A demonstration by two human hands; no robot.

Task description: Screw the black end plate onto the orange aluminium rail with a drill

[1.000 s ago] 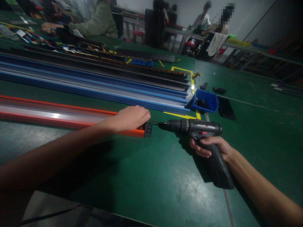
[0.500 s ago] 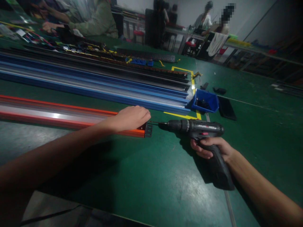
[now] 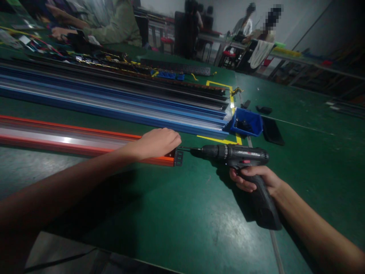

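Note:
A black cordless drill point(image 3: 245, 155) is in my right hand point(image 3: 256, 179), its long thin bit pointing left. The bit's tip reaches the black end cap point(image 3: 178, 158) of a long orange-edged profile point(image 3: 71, 139), close to my left fingers. My left hand point(image 3: 161, 141) is closed over the right end of that profile, palm down. The fingertips of this hand are turned away, so whether they also pinch something small is hidden. The profile lies flat on the green tabletop point(image 3: 176, 209).
Behind the orange profile lie several long blue profiles point(image 3: 128, 106) and black strips. A blue bin point(image 3: 247, 121) with small dark parts stands at their right end, beside a flat black piece point(image 3: 273, 131). Across the table, a person's sleeved arm point(image 3: 114, 28) is over wires and parts.

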